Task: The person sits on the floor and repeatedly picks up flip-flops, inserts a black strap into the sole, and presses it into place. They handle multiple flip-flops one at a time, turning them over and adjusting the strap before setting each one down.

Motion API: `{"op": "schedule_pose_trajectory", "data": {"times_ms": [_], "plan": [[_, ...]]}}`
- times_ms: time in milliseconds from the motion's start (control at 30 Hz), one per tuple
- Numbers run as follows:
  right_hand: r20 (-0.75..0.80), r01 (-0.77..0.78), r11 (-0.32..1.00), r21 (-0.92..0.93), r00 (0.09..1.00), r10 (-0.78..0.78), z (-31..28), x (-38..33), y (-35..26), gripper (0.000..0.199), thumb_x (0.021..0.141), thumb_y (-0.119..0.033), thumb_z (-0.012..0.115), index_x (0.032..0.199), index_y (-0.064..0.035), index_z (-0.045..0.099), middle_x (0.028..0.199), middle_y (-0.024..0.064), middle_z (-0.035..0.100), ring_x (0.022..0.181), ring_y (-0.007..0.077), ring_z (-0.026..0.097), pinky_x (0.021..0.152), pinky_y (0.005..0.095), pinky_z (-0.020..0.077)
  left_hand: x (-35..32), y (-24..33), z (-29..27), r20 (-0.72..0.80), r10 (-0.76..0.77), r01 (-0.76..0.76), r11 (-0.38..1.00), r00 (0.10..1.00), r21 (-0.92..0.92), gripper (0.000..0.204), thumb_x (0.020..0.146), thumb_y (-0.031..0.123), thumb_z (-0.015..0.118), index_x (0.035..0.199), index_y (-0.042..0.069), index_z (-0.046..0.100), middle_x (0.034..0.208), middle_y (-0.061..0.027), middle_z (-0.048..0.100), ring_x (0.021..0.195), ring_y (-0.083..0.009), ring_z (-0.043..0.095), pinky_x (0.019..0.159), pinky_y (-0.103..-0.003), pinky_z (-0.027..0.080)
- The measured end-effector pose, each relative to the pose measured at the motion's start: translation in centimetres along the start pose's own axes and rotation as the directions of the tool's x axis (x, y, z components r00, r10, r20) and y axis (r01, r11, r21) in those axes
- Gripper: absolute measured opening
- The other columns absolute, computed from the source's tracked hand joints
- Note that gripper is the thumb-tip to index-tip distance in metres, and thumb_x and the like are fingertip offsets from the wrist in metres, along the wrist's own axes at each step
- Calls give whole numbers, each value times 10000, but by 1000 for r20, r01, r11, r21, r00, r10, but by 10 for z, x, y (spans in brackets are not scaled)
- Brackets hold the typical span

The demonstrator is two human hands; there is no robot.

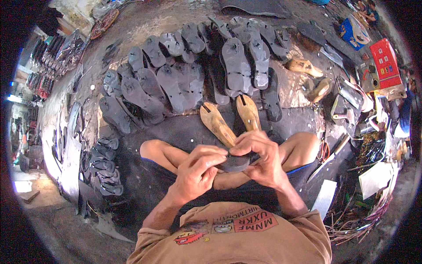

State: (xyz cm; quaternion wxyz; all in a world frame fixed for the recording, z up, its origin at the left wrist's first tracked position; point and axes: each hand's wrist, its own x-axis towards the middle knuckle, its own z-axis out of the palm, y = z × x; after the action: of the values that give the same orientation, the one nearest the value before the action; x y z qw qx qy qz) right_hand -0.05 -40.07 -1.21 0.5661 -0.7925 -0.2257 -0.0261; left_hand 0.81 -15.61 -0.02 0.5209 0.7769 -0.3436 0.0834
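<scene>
Both hands work over my crossed legs on a dark, rounded piece of a rubber sandal sole (235, 164). My left hand (196, 170) curls round its left side, thumb and fingers closed. My right hand (261, 157) is closed on the right side, its fingertips bent over the top edge near the left ones. Part of the sole is hidden behind the fingers. Just beyond my hands lie two wooden foot lasts: a left last (216, 122) and a right last (247, 111), each with a slot at its far end.
Rows of dark sandal soles (178, 83) spread ahead of me. A pile of black straps (105, 167) lies at left. Two more wooden lasts (303, 67) rest at the right, near hand tools (345, 110), a knife-like blade (329, 157), a red box (387, 64) and scraps (365, 220).
</scene>
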Motion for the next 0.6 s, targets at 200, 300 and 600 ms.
{"op": "schedule_pose_trajectory", "data": {"times_ms": [200,300,600], "plan": [[-525,-463,886,27,748,407,34,-15,126,699,884,-95,841,1519,-11,562,1429,184,630,1322,376,613,1152,501,476,27,-73,-33,-108,-652,457,630,751,-628,672,795,152,654,1434,-42,573,1311,-143,683,1226,-291,662,1126,-441,512],[-300,-495,576,-650,864,404,59,-26,151,960,793,-54,868,1621,-33,382,1434,259,610,1279,507,597,1157,559,461,38,-103,-48,16,-580,243,316,815,-917,789,808,200,572,1544,-70,495,1518,-248,604,1463,-408,548,1229,-568,448],[-176,-374,593,713,723,668,19,-47,4,663,904,-217,839,1451,75,601,1306,148,718,1126,218,707,982,358,575,20,-128,-75,-437,-695,-196,402,571,-895,518,1069,119,614,1551,210,447,1426,-138,614,1362,-363,612,1114,-734,506]]}}
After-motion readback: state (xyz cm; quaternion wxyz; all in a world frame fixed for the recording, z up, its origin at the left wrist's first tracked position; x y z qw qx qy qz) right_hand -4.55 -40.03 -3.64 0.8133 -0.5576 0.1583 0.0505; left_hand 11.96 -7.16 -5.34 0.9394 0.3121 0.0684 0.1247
